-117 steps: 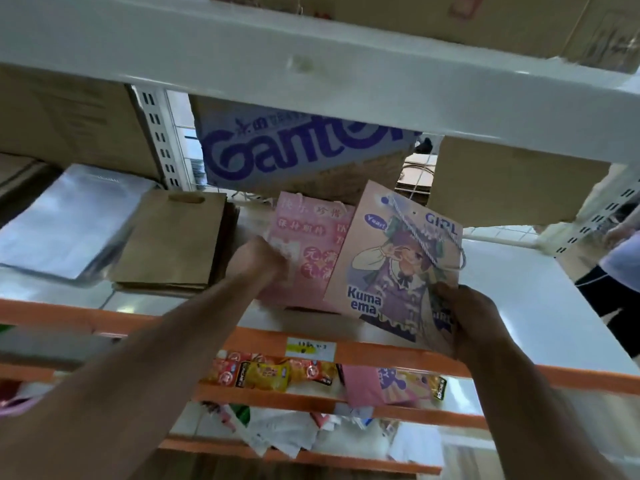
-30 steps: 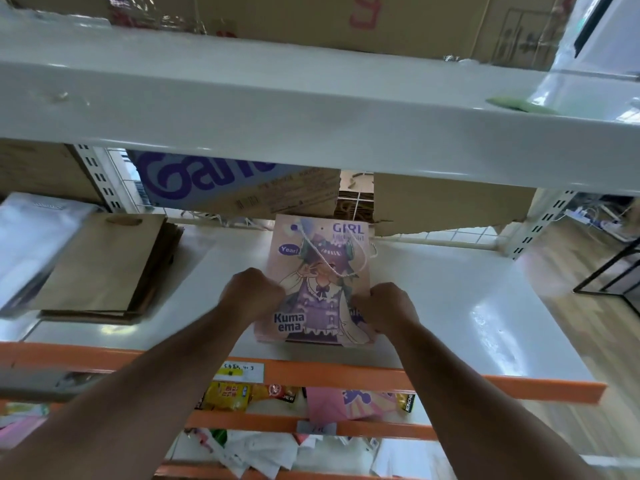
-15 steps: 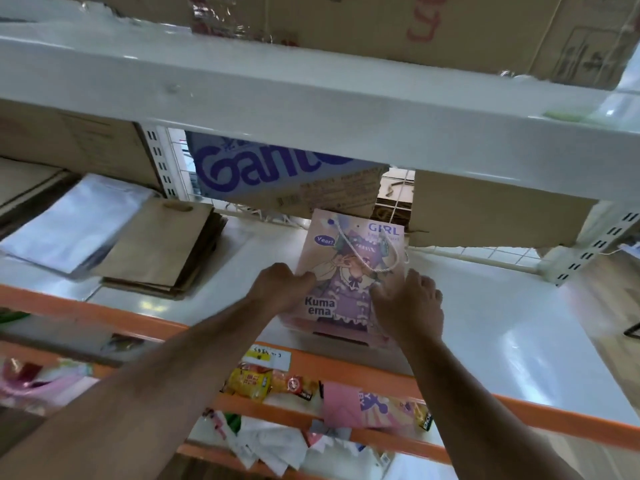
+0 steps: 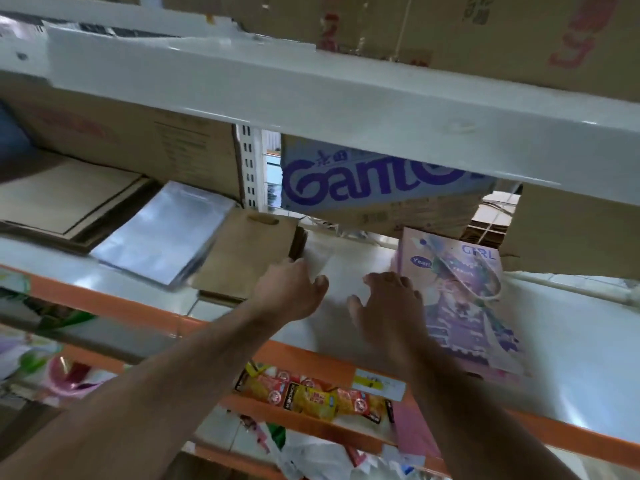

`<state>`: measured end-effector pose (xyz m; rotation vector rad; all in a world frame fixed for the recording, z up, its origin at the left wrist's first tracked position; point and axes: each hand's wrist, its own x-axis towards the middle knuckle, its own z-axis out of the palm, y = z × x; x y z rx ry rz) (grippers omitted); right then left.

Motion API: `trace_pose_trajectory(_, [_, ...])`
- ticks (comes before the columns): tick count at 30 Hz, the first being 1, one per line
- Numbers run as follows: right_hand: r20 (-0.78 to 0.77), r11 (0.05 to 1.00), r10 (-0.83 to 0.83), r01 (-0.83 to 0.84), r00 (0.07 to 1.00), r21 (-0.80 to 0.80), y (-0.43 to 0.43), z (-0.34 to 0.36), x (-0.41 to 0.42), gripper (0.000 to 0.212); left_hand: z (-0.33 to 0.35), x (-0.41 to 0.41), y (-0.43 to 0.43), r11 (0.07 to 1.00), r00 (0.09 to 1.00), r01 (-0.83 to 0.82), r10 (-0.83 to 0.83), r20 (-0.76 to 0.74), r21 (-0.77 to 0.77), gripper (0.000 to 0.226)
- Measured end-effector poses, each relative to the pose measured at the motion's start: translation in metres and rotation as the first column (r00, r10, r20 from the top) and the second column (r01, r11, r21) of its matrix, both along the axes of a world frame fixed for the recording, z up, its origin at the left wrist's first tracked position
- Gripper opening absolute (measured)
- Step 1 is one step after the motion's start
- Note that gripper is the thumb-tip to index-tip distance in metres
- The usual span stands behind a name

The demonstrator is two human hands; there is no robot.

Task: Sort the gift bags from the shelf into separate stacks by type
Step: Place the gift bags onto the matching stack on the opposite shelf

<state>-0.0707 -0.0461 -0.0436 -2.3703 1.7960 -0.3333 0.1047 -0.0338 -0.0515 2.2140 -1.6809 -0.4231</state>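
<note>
A pink cartoon gift bag [image 4: 464, 296] with a purple figure and the word "GIRL" lies flat on the white shelf [image 4: 571, 358], on top of a small stack. My right hand [image 4: 388, 299] hovers just left of it, fingers loosely curled, holding nothing. My left hand [image 4: 291, 292] is beside it over bare shelf, fingers relaxed, close to the right edge of a stack of brown paper bags [image 4: 249, 254]. A stack of silvery plastic bags [image 4: 162, 233] lies further left.
A white upper shelf beam [image 4: 346, 98] crosses overhead. A blue "Ganten" box [image 4: 374, 181] and cardboard boxes [image 4: 571, 230] stand at the back. Flat cardboard [image 4: 65, 195] lies far left. An orange rail [image 4: 304, 358] edges the shelf; snack packets [image 4: 311, 396] sit below.
Both hands have let go of the cartoon bag, which now lies on the shelf, and have shifted left towards the brown bags. The view has swung left too.
</note>
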Motion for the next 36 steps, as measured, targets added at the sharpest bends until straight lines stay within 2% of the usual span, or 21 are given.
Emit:
trace_pose_trajectory(4, [0.023, 1.000, -0.009, 0.009, 1.000, 0.024, 0.004, -0.009, 0.073, 0.045, -0.004, 0.074, 0.001, 0.999, 0.995, -0.024, 0.020, 0.098, 0.032, 0.053])
trace_pose_trajectory(8, [0.100, 0.995, -0.058, 0.050, 0.993, 0.083, 0.005, -0.016, 0.125, 0.047, 0.001, 0.129, 0.005, 0.999, 0.999, -0.033, 0.033, 0.030, -0.002, 0.043])
trace_pose_trajectory(11, [0.193, 0.979, -0.142, 0.108, 0.971, 0.175, 0.000, -0.017, 0.152, 0.047, -0.006, 0.152, -0.005, 0.996, 0.994, -0.083, 0.084, -0.074, 0.023, 0.058])
trace_pose_trajectory(12, [0.245, 0.962, -0.193, 0.134, 0.950, 0.238, -0.003, -0.016, 0.158, 0.046, -0.007, 0.156, -0.009, 0.995, 0.984, -0.094, 0.097, -0.147, 0.027, 0.058])
trace_pose_trajectory(14, [0.359, 0.913, -0.318, 0.181, 0.878, 0.367, -0.009, -0.012, 0.166, 0.042, -0.001, 0.159, -0.012, 0.991, 0.946, -0.114, 0.129, -0.298, 0.068, 0.035])
trace_pose_trajectory(15, [0.407, 0.885, -0.379, 0.196, 0.831, 0.422, -0.012, -0.011, 0.168, 0.036, 0.000, 0.160, -0.013, 0.989, 0.917, -0.125, 0.148, -0.371, 0.085, 0.023])
trace_pose_trajectory(17, [0.491, 0.843, -0.475, 0.218, 0.730, 0.492, -0.016, -0.009, 0.167, 0.015, -0.002, 0.164, -0.018, 0.981, 0.863, -0.154, 0.192, -0.468, 0.119, 0.021])
trace_pose_trajectory(19, [0.537, 0.829, -0.514, 0.225, 0.669, 0.512, -0.019, -0.010, 0.164, 0.017, -0.006, 0.165, -0.022, 0.982, 0.847, -0.137, 0.183, -0.499, 0.127, 0.021])
trace_pose_trajectory(23, [0.534, 0.755, -0.626, 0.270, 0.568, 0.598, -0.019, -0.015, 0.160, 0.019, -0.015, 0.164, -0.023, 0.993, 0.897, -0.024, 0.073, -0.435, 0.116, 0.018])
trace_pose_trajectory(25, [0.527, 0.734, -0.648, 0.263, 0.550, 0.627, -0.019, -0.016, 0.154, 0.020, -0.017, 0.162, -0.025, 0.991, 0.888, 0.022, 0.040, -0.457, 0.130, 0.016])
trace_pose_trajectory(29, [0.554, 0.688, -0.672, 0.138, 0.491, 0.712, -0.015, -0.016, 0.138, 0.011, -0.011, 0.154, -0.027, 0.969, 0.847, -0.078, 0.189, -0.497, 0.235, 0.019])
trace_pose_trajectory(32, [0.546, 0.665, -0.666, 0.072, 0.508, 0.744, -0.016, -0.017, 0.123, 0.018, -0.008, 0.146, -0.023, 0.955, 0.786, -0.105, 0.250, -0.565, 0.277, 0.027])
trace_pose_trajectory(34, [0.580, 0.694, -0.641, 0.056, 0.502, 0.718, -0.019, -0.018, 0.113, 0.023, -0.009, 0.140, -0.021, 0.956, 0.724, -0.084, 0.254, -0.642, 0.283, 0.028])
trace_pose_trajectory(36, [0.643, 0.774, -0.570, 0.071, 0.511, 0.630, -0.022, -0.017, 0.102, 0.026, -0.007, 0.133, -0.020, 0.970, 0.667, -0.052, 0.210, -0.715, 0.236, 0.027])
